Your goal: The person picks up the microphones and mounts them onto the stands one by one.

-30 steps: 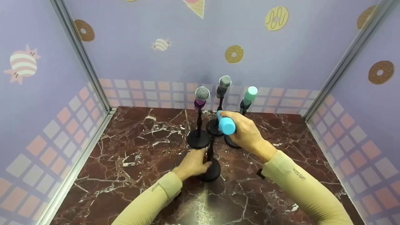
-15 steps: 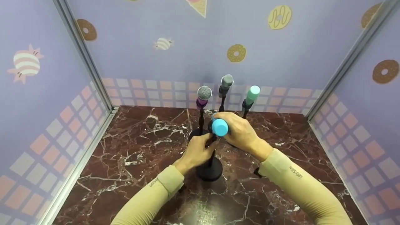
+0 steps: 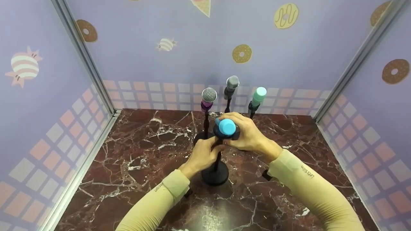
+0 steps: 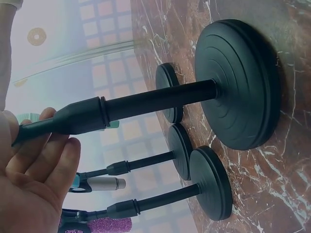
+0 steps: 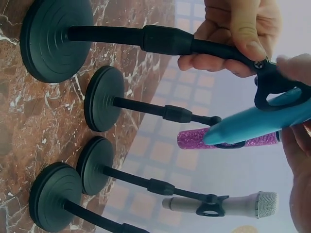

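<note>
My left hand point(image 3: 200, 155) grips the upper pole of a black desktop microphone stand point(image 4: 160, 101), just below its clip. In the right wrist view, the thumb and fingers wrap that pole near the black clip point(image 5: 272, 85). The round base point(image 3: 215, 175) rests on the table. With my right hand point(image 3: 252, 136) I hold a blue microphone point(image 5: 252, 121) at the clip, its light-blue head facing up toward the head camera. The clip's loop overlaps the blue body in the right wrist view. Part of the right hand lies outside that view.
Behind stand three similar stands, bearing a purple microphone point(image 3: 207, 104) with a silver mesh head, a grey-white microphone point(image 3: 232, 83) and a mint-green microphone point(image 3: 258, 96). The marbled brown table point(image 3: 144, 141) is bounded by patterned lilac walls point(image 3: 128, 57).
My left hand has moved up the stand's pole from near its base. The right hand has brought the blue microphone left to the stand's top, and its fingers have shifted around the clip.
</note>
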The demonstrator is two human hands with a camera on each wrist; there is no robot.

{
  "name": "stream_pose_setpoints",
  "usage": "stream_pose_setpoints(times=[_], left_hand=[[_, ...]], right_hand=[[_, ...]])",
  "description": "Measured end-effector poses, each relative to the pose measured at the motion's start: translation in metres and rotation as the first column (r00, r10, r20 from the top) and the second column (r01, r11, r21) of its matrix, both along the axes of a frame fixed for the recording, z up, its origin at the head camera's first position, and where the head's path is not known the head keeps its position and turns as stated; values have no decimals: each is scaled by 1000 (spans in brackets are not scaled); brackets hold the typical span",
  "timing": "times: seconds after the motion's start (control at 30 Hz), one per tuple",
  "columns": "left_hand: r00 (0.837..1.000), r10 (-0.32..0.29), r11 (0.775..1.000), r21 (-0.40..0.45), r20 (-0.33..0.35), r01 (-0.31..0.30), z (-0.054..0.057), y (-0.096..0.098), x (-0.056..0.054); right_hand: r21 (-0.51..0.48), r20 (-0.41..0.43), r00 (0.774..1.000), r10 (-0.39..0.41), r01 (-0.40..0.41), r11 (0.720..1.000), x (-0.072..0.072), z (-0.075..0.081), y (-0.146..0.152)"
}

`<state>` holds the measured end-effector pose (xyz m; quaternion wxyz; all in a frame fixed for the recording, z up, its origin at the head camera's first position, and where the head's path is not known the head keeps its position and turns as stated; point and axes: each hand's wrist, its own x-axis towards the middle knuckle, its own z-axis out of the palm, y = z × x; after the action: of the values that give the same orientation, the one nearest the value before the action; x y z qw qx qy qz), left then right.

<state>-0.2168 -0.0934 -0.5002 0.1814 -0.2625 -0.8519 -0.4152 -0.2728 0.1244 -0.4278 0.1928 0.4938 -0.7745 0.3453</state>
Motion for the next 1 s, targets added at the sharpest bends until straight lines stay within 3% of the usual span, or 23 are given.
stream_pose_setpoints(times=[0.13, 0.53, 1.0], left_hand=[[1000, -4, 1000, 2, -13, 4, 0, 0, 1], [1000, 7, 1000, -5, -25, -7, -1, 0, 0], [999, 27, 999, -27, -24, -28, -1, 1, 1]], right_hand=[[29, 4, 1000, -30, 30, 999, 0, -1, -2], [36, -134, 991, -19, 24, 999, 1, -3, -11], [63, -92, 996, 8, -2, 998, 1, 2, -11]])
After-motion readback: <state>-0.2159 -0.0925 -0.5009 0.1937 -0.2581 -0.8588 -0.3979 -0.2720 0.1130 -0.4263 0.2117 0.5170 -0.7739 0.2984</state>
